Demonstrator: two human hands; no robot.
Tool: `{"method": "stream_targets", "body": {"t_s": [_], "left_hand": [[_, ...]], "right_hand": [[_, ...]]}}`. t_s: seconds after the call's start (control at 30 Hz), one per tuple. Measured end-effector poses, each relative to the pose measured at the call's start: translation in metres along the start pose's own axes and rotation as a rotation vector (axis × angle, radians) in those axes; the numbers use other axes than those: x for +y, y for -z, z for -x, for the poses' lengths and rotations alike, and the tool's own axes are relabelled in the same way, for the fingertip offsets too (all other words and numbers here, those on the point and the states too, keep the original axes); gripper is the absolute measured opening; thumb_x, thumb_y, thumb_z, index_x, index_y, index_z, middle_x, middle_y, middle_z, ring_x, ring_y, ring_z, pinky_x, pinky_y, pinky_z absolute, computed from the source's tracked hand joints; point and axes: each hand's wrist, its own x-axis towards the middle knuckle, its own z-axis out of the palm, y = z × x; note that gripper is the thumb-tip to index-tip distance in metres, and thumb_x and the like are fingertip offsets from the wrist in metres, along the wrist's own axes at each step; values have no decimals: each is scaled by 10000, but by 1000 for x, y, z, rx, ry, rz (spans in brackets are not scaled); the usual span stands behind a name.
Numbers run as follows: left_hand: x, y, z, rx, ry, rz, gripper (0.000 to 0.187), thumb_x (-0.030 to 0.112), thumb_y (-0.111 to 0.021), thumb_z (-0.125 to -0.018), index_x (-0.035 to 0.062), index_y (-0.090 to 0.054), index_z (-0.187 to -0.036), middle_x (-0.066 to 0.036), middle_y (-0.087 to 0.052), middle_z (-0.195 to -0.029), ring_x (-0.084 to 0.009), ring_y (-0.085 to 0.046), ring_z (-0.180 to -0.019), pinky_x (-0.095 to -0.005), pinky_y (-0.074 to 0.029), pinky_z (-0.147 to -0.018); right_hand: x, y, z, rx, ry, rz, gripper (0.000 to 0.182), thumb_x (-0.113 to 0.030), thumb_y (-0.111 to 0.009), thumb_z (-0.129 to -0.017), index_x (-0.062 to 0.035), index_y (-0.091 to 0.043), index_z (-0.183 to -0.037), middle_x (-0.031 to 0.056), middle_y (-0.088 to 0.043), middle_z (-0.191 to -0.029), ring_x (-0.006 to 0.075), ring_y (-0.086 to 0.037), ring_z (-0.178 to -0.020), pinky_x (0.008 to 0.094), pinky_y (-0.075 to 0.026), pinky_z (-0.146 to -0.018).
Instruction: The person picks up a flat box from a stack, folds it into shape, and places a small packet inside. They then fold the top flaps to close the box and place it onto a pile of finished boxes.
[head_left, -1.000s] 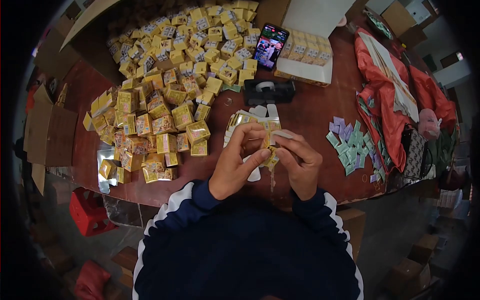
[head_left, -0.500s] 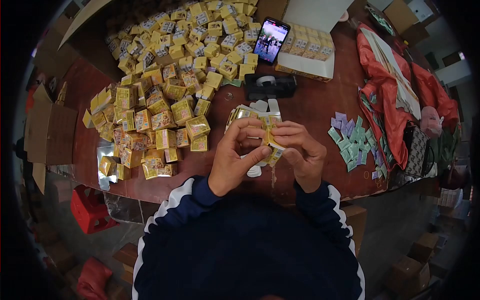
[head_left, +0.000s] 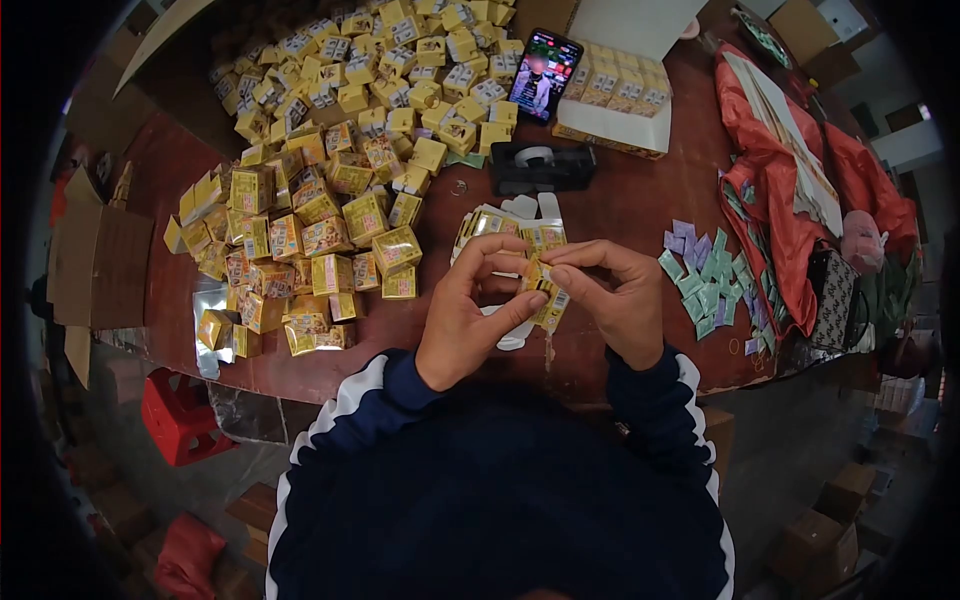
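A small yellow box (head_left: pixel 544 290) is between my two hands above the middle of the table's front part. My left hand (head_left: pixel 482 312) curls around its left side, thumb and fingers on it. My right hand (head_left: pixel 612 298) pinches its upper right edge with thumb and fingertips. Fingers partly hide the box. Beneath and behind it lie flat yellow and white cartons (head_left: pixel 493 222). To the left is a heap of shiny yellow boxes (head_left: pixel 325 236), stacked at varied angles.
A phone (head_left: pixel 545 77) leans against an open display carton (head_left: pixel 611 139). Before them sits a black tape dispenser (head_left: pixel 541 168). More yellow boxes (head_left: pixel 385 60) fill the back. Green and purple sachets (head_left: pixel 711 276) and red plastic (head_left: pixel 768 170) lie right. A red stool (head_left: pixel 182 418) stands lower left.
My right hand has shifted slightly right, and its fingers have drawn into a pinch at the box's edge. My left hand is nearly unmoved. The phone's picture has changed.
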Motion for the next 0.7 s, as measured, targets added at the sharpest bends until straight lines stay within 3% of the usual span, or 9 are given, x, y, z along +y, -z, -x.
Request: {"method": "stream_targets", "body": {"t_s": [0.23, 0.4, 0.63, 0.7], "left_hand": [[0, 0, -1, 2, 17, -61, 540, 39, -765, -849, 62, -492, -1313, -69, -623, -1047, -146, -651, -963, -274, -541, -848], [-2, 1, -2, -7, 10, -92, 532, 45, -765, -849, 61, -497, -1309, -65, -624, -1031, -135, -644, -951, -272, -539, -845], [0, -2, 1, -20, 51, -69, 522, 42, -762, -850, 61, -502, -1302, -63, -624, -1033, -132, -641, -948, -272, -542, -850], [-1, -2, 1, -20, 77, -43, 523, 36, -762, -849, 59, -501, -1301, -62, -623, -1035, -132, -641, -953, -273, -544, -851]], "right_hand": [[2, 2, 2, 12, -44, 20, 105, -31, -704, -895, 48, -720, -962, 87, -730, -898, 102, -664, -827, 235, -535, -737], [-1, 1, 1, 23, -103, -33, 110, -57, -682, -925, 44, -702, -964, 76, -709, -834, 73, -637, -693, 212, -516, -580], [3, 2, 2, 109, -99, 31, 117, -76, -690, -925, 41, -695, -934, 63, -699, -805, 65, -627, -670, 210, -502, -551], [8, 1, 3, 105, 8, 67, 117, -75, -689, -928, 40, -703, -940, 53, -698, -804, 63, -624, -672, 210, -498, -549]]}}
